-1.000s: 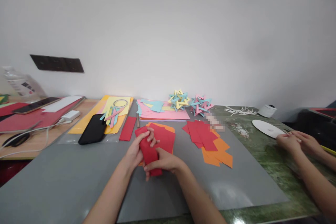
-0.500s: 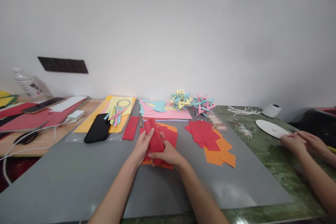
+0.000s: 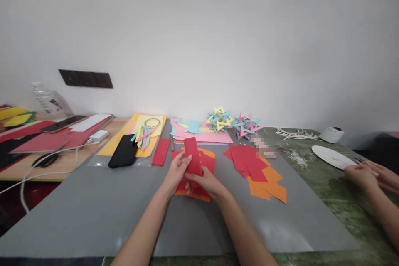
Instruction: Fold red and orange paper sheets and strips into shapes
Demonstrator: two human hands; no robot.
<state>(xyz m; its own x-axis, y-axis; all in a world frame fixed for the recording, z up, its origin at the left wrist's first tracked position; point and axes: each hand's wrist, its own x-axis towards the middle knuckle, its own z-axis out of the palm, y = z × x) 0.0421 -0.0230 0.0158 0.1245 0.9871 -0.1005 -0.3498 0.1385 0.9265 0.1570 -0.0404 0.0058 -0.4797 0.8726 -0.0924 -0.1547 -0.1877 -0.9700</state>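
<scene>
A strip of red paper (image 3: pixel 193 156) is held up between my two hands, tilted a little to the left at its top. My left hand (image 3: pixel 178 169) pinches its left edge with thumb and fingers. Lower down, my right hand (image 3: pixel 205 181) grips it from the right, with the thumb across the front. Beneath both hands lies a pile of red and orange paper pieces (image 3: pixel 209 162) on the grey mat (image 3: pixel 124 212). Another red paper strip (image 3: pixel 161 152) rests flat to the left of the pile. My fingers behind the held paper are partly hidden.
Red and orange cut papers (image 3: pixel 249 162) lie at right. Two folded-paper star balls (image 3: pixel 219 119) stand near the wall. A black phone (image 3: pixel 124 151), scissors (image 3: pixel 46 159) and white cables sit at left. At far right, another person's hands (image 3: pixel 363 176) work beside a white disc (image 3: pixel 332 157).
The red paper has turned from a curved, bent shape to a flatter strip facing me. My hands stay on it. The whole view has shifted, so everything appears slightly further right.
</scene>
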